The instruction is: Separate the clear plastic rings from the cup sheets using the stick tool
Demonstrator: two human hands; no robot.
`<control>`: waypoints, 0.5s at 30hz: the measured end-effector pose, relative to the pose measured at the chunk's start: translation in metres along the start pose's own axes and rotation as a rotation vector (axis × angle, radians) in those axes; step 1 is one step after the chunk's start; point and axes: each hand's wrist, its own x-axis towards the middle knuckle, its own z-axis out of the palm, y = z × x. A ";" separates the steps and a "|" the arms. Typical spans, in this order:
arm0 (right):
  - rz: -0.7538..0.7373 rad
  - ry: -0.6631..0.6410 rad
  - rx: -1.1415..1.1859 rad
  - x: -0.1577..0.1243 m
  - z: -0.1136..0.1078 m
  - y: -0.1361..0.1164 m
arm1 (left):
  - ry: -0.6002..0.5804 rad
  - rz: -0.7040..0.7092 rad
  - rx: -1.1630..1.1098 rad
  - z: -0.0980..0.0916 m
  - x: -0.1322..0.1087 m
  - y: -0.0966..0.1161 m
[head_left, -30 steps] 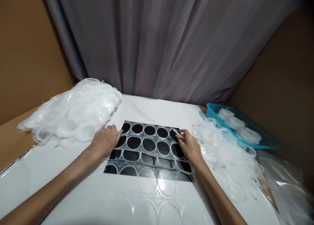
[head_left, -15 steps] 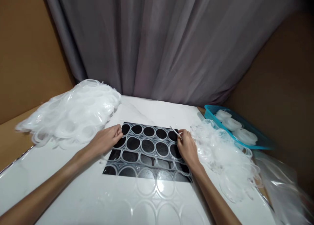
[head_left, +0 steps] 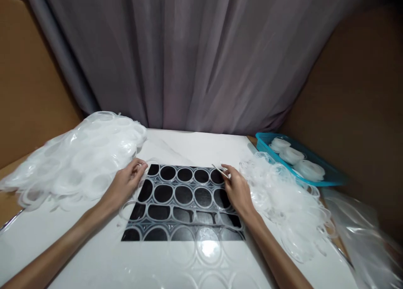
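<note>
A clear plastic sheet (head_left: 185, 215) moulded with rows of round rings lies over a black mat (head_left: 176, 196) on the white table. My left hand (head_left: 126, 184) pinches the sheet's far left edge, fingers closed on it. My right hand (head_left: 236, 188) rests at the sheet's far right edge, its fingers closed on a thin metal tool (head_left: 219, 171) that points up and left.
A big heap of clear plastic sheets (head_left: 75, 158) fills the left of the table. A pile of loose clear rings (head_left: 286, 200) lies on the right. Beyond it a blue tray (head_left: 327, 177) holds stacked white discs (head_left: 297, 158). A grey curtain (head_left: 195, 58) hangs behind.
My left hand has slid left and outward along the sheet's far left corner and lifted that edge slightly. My right hand has stayed by the far right edge with the tool.
</note>
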 end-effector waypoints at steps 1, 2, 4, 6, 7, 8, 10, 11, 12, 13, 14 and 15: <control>0.004 0.016 0.035 0.002 -0.002 0.000 | 0.030 0.003 -0.036 -0.001 0.000 0.003; 0.009 0.031 0.072 0.005 -0.005 0.000 | 0.059 0.011 -0.069 -0.003 0.000 0.006; 0.012 0.053 0.145 0.013 -0.012 -0.002 | 0.114 0.036 -0.122 -0.007 0.002 0.013; -0.004 0.075 0.196 0.020 -0.023 -0.007 | 0.159 0.072 -0.163 -0.013 0.005 0.021; -0.016 0.092 0.207 0.023 -0.030 -0.010 | 0.179 0.093 -0.178 -0.016 0.007 0.025; -0.031 0.113 0.211 0.027 -0.037 -0.013 | 0.194 0.112 -0.191 -0.019 0.010 0.029; -0.069 0.163 0.203 0.034 -0.051 -0.023 | 0.219 0.147 -0.203 -0.026 0.017 0.037; -0.094 0.187 0.197 0.039 -0.058 -0.028 | 0.230 0.161 -0.204 -0.029 0.022 0.040; -0.120 0.206 0.191 0.044 -0.064 -0.034 | 0.242 0.174 -0.201 -0.032 0.027 0.042; -0.145 0.218 0.186 0.049 -0.068 -0.040 | 0.255 0.186 -0.197 -0.035 0.032 0.044; -0.166 0.226 0.183 0.056 -0.072 -0.046 | 0.269 0.200 -0.195 -0.036 0.038 0.045; -0.184 0.233 0.182 0.062 -0.075 -0.051 | 0.282 0.215 -0.196 -0.037 0.044 0.045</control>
